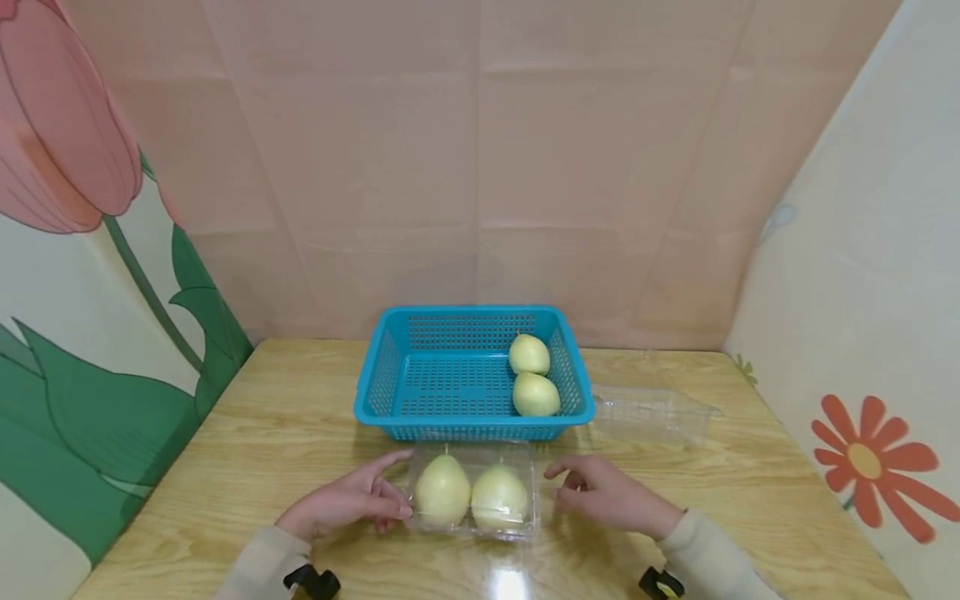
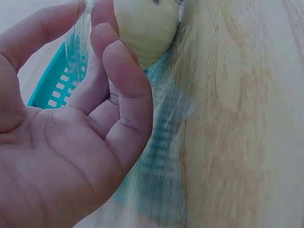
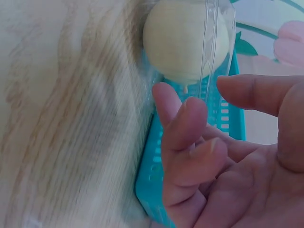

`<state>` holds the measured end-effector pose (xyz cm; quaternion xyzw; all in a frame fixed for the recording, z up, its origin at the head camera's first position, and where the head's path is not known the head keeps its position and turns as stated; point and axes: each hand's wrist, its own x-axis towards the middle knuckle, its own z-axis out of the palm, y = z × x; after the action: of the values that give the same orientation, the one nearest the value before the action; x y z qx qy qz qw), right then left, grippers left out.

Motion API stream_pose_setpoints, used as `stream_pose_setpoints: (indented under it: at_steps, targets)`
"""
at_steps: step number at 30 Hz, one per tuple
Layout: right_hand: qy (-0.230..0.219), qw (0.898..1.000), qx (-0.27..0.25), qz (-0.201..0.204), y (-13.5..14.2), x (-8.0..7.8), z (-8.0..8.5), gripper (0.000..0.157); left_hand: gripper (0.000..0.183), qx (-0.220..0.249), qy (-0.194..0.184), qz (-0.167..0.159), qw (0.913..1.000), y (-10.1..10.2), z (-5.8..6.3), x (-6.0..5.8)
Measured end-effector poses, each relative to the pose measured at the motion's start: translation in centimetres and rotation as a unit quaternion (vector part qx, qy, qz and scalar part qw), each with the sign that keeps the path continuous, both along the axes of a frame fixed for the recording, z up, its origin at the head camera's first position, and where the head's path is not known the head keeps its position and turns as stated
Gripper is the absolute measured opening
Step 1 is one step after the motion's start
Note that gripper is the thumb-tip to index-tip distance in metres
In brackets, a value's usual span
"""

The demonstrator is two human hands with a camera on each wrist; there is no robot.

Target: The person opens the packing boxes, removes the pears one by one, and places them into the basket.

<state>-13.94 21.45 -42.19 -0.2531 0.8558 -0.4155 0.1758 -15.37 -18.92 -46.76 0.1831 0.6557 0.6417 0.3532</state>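
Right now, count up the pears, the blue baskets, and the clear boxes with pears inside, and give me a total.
Pears: 4
Blue basket: 1
Clear box with pears inside: 1
Total: 6

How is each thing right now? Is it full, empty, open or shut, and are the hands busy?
Blue basket: open on top, partly filled.
Basket pears: close together.
Front box: filled; can't tell if shut.
Box pears: lying, stems toward basket.
Other clear box: without pears.
Left hand: touching front box.
Right hand: loosely curled, holding nothing.
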Motion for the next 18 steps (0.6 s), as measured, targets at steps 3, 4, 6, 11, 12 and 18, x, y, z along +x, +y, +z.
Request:
stream_pose_setpoints:
  at_steps: [3, 4, 6, 11, 12, 18]
  targets:
    - [-0.015, 1.000, -0.009, 0.002, -0.3, 0.1, -0.2, 0.036, 0.094, 0.001, 0.002, 0.001, 1.0000, 0.0, -0.1, 0.0]
    - [-0.017, 1.000, -0.011, 0.002, -0.4, 0.1, -0.2, 0.036, 0.094, 0.002, 0.002, 0.001, 1.0000, 0.0, -0.1, 0.0]
    - [-0.024, 1.000, -0.016, 0.003, -0.6, 0.2, -0.3, 0.038, 0.094, 0.004, 0.002, 0.001, 1.0000, -0.1, -0.1, 0.0]
    - [-0.025, 1.000, -0.018, -0.003, -1.1, 0.4, -0.2, 0.038, 0.093, 0.005, 0.000, 0.008, 0.9999, 0.0, 0.0, 0.1]
    - [-0.023, 1.000, -0.017, -0.004, -1.1, 0.4, -0.2, 0.037, 0.093, 0.006, 0.000, 0.010, 0.9999, 0.1, 0.0, 0.1]
    - [-0.026, 0.999, -0.018, -0.015, -1.3, 0.4, -0.4, 0.037, 0.092, 0.003, 0.001, 0.020, 0.9998, 0.4, 0.2, 0.4]
